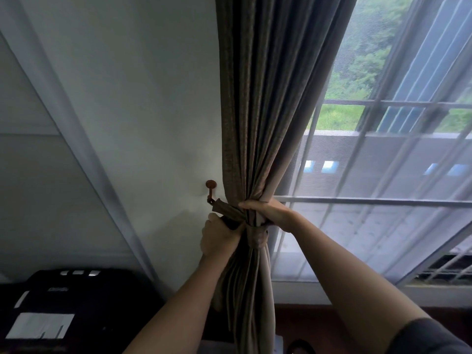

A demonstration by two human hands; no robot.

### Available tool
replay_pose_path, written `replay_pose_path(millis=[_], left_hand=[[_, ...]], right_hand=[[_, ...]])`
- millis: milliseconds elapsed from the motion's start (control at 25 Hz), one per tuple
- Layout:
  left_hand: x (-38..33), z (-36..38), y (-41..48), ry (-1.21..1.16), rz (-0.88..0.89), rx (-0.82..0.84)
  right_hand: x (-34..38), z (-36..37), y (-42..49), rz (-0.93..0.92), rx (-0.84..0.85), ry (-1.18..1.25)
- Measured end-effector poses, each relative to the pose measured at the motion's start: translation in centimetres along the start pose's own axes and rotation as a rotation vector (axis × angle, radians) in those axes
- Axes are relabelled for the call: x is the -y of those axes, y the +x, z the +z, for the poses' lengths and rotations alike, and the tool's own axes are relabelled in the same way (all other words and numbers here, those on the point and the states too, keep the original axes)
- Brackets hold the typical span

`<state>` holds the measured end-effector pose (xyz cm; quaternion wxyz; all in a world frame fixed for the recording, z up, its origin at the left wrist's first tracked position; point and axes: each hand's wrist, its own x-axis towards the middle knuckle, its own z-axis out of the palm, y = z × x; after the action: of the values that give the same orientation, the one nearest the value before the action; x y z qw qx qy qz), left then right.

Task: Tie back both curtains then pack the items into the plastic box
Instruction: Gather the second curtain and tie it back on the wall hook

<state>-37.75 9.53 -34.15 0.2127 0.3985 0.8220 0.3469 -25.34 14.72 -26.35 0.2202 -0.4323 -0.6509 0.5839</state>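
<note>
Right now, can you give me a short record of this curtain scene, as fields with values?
curtain: brown curtain, gathered into a bunch beside the window
tieback: fabric tieback wrapped around the bunch, one end at the wall hook
left hand: grips the tieback near the hook
right hand: grips the bunch above the wrap

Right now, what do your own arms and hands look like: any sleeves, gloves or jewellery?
Both hands are bare: no gloves, rings or watch show on the left hand or right hand. Both forearms are uncovered. A dark short sleeve shows on the right upper arm only.
</note>
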Motion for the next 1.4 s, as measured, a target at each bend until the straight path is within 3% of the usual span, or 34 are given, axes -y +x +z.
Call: replay_pose_path(millis=[160,440,560,680,760,1080,1240,1400], left_hand=[[-0.5,0.9,-2.9,-0.326,0.039,-0.045],[0.1,-0.4,-5.2,-0.371,0.108,0.079],[0.2,-0.4,-7.2,-0.616,-0.055,0.124],[1.7,-0.8,-7.6,-0.704,-0.256,0.134],[1.5,-1.7,-8.0,-0.676,-0.308,0.162],[-0.3,-2.7,-12.9,0.056,0.059,-0.014],[-1.2,-2.2,-13.7,0.014,0.177,-0.114],[-1.3,-0.8,-14.1,-0.174,0.202,-0.043]], right_hand=[[-0.2,-0.1,-0.1,-0.014,0.026,-0.01],[-1.6,-0.4,-0.5,-0.004,-0.053,0.004],[-1.6,0.1,-0.8,0.04,-0.035,-0.023],[-1.9,0.5,-1.4,0.03,0.018,-0.02],[-2.4,0.9,-1.7,0.026,-0.004,-0.057],[-3.1,1.1,-1.9,0.052,-0.079,-0.161],[-2.7,1.1,-2.2,0.086,-0.096,-0.236],[-2.5,0.3,-2.8,0.054,-0.024,-0.304]])
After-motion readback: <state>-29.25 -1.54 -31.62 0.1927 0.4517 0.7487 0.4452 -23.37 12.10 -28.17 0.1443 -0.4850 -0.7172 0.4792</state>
